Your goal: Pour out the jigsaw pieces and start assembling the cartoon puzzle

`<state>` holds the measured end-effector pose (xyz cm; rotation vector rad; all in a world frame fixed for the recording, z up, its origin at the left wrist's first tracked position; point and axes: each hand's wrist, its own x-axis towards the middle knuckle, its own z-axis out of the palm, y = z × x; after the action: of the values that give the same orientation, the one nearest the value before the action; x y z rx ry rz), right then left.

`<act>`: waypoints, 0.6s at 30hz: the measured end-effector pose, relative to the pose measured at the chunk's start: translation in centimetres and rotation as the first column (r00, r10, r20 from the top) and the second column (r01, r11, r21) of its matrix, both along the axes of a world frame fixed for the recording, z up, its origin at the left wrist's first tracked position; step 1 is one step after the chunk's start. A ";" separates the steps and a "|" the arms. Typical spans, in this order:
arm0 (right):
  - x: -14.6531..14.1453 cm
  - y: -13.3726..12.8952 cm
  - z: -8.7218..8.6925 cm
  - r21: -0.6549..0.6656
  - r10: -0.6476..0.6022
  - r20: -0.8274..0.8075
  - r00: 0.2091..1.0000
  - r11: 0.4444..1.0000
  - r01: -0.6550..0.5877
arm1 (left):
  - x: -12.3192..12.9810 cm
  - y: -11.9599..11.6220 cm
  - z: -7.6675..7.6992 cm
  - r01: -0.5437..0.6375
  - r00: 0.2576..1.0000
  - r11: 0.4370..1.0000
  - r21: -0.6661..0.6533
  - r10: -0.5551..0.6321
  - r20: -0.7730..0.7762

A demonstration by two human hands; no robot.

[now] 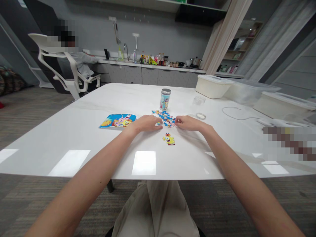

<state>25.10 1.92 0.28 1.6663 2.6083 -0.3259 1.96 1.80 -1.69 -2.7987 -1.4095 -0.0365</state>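
A pile of blue and pink jigsaw pieces (166, 116) lies on the white table between my hands. My left hand (148, 123) rests at the pile's left side, its fingers and thumb closed about a small jigsaw piece (158, 123). At the right edge of the pile my right hand (187, 122) has its fingers curled in a pinch; what they hold is too small to make out. Nearer to me sits a joined yellow cartoon-face section (169, 140), with a reddish-brown piece (168, 134) at its top. The picture sheet (118, 120) lies left of my left hand, partly behind it.
Behind the pile stands a printed tin with a silver lid (165, 99). A round lid (200, 116) and a clear container (198, 100) are to its right. Storage boxes (214, 86) and a white cable (237, 115) occupy the right side. A person sits in a white chair (71, 65).
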 end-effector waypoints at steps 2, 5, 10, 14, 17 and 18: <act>-0.3 -0.2 0.1 -0.006 0.082 -0.040 0.996 0.997 -0.083 | 0.1 0.0 -0.2 0.001 0.999 1.000 0.029 0.000 -0.040; -0.3 -0.2 -0.1 0.002 0.118 -0.098 0.988 0.993 -0.119 | 0.2 0.0 -0.3 -0.010 0.998 0.998 0.060 0.013 -0.059; -0.1 0.1 -0.6 -0.015 0.272 -0.184 0.944 0.960 -0.280 | 0.2 0.2 -0.5 0.038 0.997 0.999 0.034 -0.036 -0.071; 0.0 0.4 -0.8 0.005 0.248 -0.139 0.959 0.968 -0.250 | 0.2 0.2 -0.4 0.034 0.997 0.997 0.063 -0.030 -0.065; 0.3 0.7 -0.8 0.049 0.162 -0.072 0.984 0.986 -0.158 | 0.2 0.1 -0.5 -0.020 0.997 0.994 0.105 0.027 -0.065; 0.5 0.8 -0.7 0.064 0.141 -0.048 0.989 0.988 -0.137 | 0.1 0.1 -0.5 -0.038 0.997 0.993 0.114 0.046 -0.070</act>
<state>25.55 2.67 -0.46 1.5010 2.7809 -0.2922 2.08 1.90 -2.22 -2.6519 -1.4032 -0.0134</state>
